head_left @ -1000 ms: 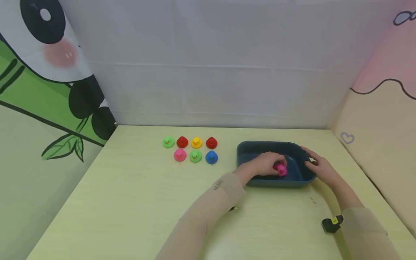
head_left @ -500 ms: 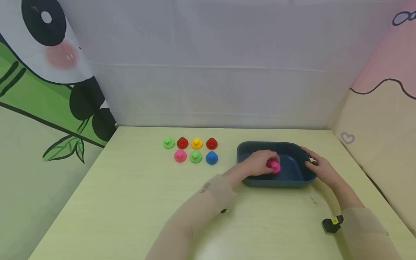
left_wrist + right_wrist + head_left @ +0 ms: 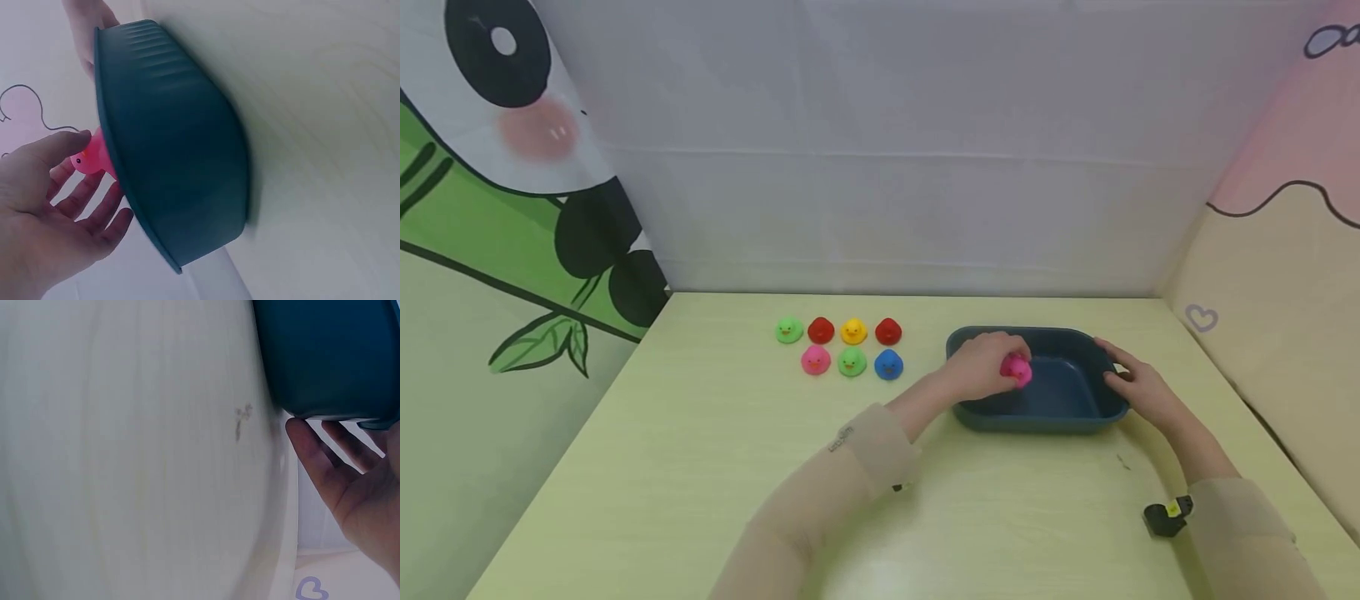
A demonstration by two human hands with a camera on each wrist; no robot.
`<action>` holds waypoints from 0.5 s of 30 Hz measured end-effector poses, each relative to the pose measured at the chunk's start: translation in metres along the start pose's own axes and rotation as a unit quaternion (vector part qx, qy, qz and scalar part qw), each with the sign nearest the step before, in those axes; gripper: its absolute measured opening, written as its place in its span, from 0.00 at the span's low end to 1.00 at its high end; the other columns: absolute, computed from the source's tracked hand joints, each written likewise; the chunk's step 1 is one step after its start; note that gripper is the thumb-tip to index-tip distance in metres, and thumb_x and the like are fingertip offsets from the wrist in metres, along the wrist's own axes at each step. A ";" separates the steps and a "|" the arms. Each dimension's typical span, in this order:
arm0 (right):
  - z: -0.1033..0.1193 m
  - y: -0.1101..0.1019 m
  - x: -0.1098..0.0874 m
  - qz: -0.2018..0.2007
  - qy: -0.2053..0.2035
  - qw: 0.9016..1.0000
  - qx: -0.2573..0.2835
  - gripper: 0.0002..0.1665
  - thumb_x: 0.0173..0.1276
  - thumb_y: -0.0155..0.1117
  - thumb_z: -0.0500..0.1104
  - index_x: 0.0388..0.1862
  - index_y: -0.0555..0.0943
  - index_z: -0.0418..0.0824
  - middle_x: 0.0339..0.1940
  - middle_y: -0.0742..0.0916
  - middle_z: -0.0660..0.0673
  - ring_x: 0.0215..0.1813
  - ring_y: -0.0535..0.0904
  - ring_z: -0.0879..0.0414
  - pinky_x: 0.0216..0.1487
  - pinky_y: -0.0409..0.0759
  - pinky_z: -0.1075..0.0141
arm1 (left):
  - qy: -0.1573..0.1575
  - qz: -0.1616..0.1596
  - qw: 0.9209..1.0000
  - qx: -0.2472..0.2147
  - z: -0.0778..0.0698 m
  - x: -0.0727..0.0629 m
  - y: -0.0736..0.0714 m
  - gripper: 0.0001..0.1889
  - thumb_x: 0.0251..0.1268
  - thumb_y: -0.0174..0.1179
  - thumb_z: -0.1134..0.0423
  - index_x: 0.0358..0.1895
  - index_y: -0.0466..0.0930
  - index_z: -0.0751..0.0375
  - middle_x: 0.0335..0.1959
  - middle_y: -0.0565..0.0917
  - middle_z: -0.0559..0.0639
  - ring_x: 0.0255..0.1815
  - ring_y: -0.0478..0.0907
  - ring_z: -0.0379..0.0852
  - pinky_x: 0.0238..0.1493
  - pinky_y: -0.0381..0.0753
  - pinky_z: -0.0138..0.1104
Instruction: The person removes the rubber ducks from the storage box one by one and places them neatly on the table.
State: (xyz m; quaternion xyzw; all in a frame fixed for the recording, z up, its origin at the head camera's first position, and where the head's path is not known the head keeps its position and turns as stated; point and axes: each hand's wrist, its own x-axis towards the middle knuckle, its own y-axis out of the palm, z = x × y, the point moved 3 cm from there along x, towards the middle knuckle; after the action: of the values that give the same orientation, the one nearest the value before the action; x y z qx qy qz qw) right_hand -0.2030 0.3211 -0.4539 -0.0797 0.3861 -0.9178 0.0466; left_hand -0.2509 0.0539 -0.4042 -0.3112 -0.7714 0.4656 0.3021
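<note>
My left hand (image 3: pixel 987 367) pinches a pink rubber duck (image 3: pixel 1017 371) between thumb and fingers, above the left part of a dark blue rectangular basin (image 3: pixel 1037 425). In the left wrist view, the same duck (image 3: pixel 92 156) shows at the basin's rim, its lower part hidden behind the wall. My right hand (image 3: pixel 1138 390) touches the basin's right end. Its fingers (image 3: pixel 312 456) lie spread against the outside wall in the right wrist view. Left of the basin are two loose rows of rubber ducks, among them a blue duck (image 3: pixel 889 364) and a pink duck (image 3: pixel 816 360).
The back row holds a green duck (image 3: pixel 788 330), a yellow duck (image 3: pixel 853 331) and two red ones, such as the red duck (image 3: pixel 888 332). Another green duck (image 3: pixel 852 362) sits in front. A white cloth wall (image 3: pixel 880 217) closes off the pale table's back.
My left hand has lifted the pink duck from the basin's middle and carried it left and up. The right hand and the basin have stayed in place.
</note>
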 end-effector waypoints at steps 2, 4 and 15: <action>0.001 0.000 0.000 -0.001 0.000 1.000 -0.002 0.33 0.75 0.45 0.42 0.74 0.50 0.36 0.70 0.58 0.22 0.60 0.64 0.20 0.40 0.68 0.83 | -0.005 -0.005 1.000 0.005 -0.002 -0.003 -0.004 0.19 0.57 0.66 0.56 0.52 0.76 0.49 0.46 0.79 0.42 0.45 0.73 0.37 0.43 0.74 0.28; 0.001 0.000 0.000 0.000 0.001 1.000 -0.006 0.33 0.75 0.45 0.42 0.75 0.50 0.36 0.70 0.58 0.22 0.60 0.64 0.20 0.41 0.68 0.83 | -0.007 -0.013 1.000 0.009 -0.003 -0.006 -0.009 0.19 0.56 0.66 0.56 0.52 0.76 0.49 0.47 0.79 0.43 0.45 0.73 0.38 0.43 0.74 0.28; 0.003 0.000 -0.001 0.003 0.009 1.000 -0.011 0.33 0.75 0.45 0.41 0.75 0.50 0.37 0.71 0.58 0.24 0.61 0.64 0.22 0.40 0.70 0.80 | -0.004 -0.038 0.998 -0.041 -0.012 -0.032 -0.038 0.21 0.55 0.68 0.58 0.53 0.75 0.53 0.48 0.78 0.45 0.48 0.73 0.40 0.43 0.77 0.25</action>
State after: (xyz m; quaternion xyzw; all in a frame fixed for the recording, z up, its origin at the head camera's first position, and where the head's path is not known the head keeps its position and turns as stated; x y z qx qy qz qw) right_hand -0.2017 0.3189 -0.4523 -0.0709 0.3973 -0.9138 0.0454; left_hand -0.2297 0.0219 -0.3708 -0.2920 -0.8022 0.4230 0.3037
